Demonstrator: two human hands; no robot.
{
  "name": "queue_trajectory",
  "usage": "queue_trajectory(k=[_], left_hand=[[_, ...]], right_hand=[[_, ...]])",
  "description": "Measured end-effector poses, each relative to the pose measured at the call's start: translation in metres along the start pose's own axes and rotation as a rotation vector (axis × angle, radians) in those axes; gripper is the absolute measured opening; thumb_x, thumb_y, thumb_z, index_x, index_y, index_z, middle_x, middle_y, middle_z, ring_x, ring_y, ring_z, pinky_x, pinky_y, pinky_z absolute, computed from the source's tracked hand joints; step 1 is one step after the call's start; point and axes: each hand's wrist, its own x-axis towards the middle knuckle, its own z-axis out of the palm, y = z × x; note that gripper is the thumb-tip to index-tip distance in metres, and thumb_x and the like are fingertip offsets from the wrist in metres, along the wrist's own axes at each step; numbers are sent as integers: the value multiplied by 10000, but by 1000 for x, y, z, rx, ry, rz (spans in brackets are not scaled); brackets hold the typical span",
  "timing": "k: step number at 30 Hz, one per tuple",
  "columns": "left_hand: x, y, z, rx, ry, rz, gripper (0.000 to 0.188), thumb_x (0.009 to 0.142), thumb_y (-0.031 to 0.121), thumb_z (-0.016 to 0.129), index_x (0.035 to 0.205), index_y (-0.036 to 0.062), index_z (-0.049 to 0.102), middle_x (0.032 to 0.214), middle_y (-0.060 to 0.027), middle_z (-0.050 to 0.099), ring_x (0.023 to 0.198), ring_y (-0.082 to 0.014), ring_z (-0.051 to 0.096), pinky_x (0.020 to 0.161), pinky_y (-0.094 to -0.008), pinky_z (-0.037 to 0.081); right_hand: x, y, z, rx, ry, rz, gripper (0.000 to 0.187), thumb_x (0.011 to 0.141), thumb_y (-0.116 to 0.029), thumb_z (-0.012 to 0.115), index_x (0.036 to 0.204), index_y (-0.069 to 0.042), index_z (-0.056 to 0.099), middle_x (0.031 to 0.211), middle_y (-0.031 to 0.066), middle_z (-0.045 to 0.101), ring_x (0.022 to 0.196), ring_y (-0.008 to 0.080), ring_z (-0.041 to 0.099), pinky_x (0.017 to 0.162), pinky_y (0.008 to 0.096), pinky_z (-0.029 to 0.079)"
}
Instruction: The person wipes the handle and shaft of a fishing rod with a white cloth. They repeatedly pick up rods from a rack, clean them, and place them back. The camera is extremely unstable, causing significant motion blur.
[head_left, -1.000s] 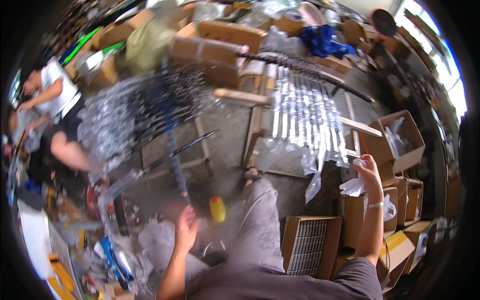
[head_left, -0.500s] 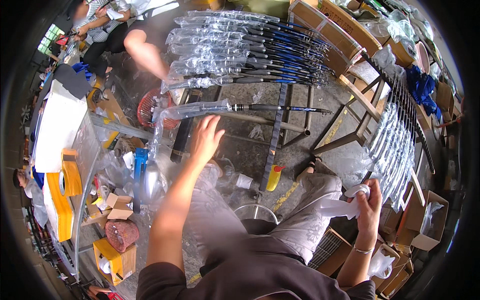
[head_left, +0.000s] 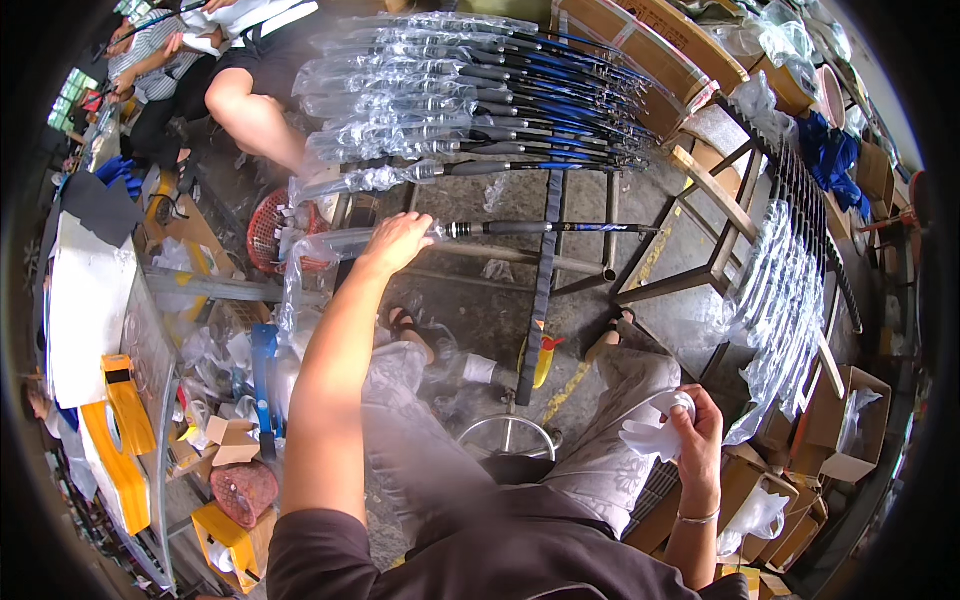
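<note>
My left hand [head_left: 400, 241] is closed over the clear plastic sleeve [head_left: 345, 243] on the handle of a single fishing rod [head_left: 520, 228]. The rod lies crosswise on the metal frame in front of me, its dark blue and black tip end to the right. The sleeve's loose end hangs down at the left. Above my right thigh, my right hand [head_left: 703, 425] pinches a soft white strip [head_left: 655, 430], partly rolled up and crumpled; its material is unclear. Beyond the single rod lies a row of several similar fishing rods [head_left: 500, 110] with plastic-wrapped handles.
More wrapped rods [head_left: 780, 270] lean on a frame [head_left: 715, 270] at the right. A red basket [head_left: 270, 232] stands beyond my left forearm. Yellow tape rolls [head_left: 128, 420] lie at the left. Cardboard boxes [head_left: 855, 425] stand at the lower right. Another person's leg [head_left: 245, 110] is at the far left.
My left hand has moved from just below the rod onto its sleeved handle and closed there. My right hand, with the white strip, has shifted a little down and left.
</note>
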Motion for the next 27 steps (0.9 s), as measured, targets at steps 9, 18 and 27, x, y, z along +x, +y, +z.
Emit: queue_trajectory(k=[9, 18, 27], left_hand=[[-10, 35, -42, 115, 159, 16, 224, 848, 239, 598, 924, 49, 508, 836, -138, 605, 852, -346, 595, 711, -461, 455], [-38, 131, -121, -158, 401, -178, 254, 881, 252, 582, 915, 13, 502, 757, -202, 614, 708, -401, 604, 606, -470, 453], [-99, 216, -146, -1166, 386, -150, 211, 980, 188, 429, 1074, 14, 504, 761, -10, 507, 680, -100, 527, 638, -248, 502]], right_hand=[[1, -2, 9, 170, -5, -20, 250, 899, -270, 615, 898, -41, 515, 754, 18, 569, 658, 82, 520, 601, 221, 426], [-1, -23, 25, 340, -114, -138, 226, 916, -269, 578, 837, -69, 512, 757, 38, 585, 649, 89, 535, 578, 223, 435], [-12, -62, 46, 619, -348, -211, 196, 904, -226, 561, 822, -94, 441, 1057, 185, 632, 687, 111, 511, 615, 245, 460]])
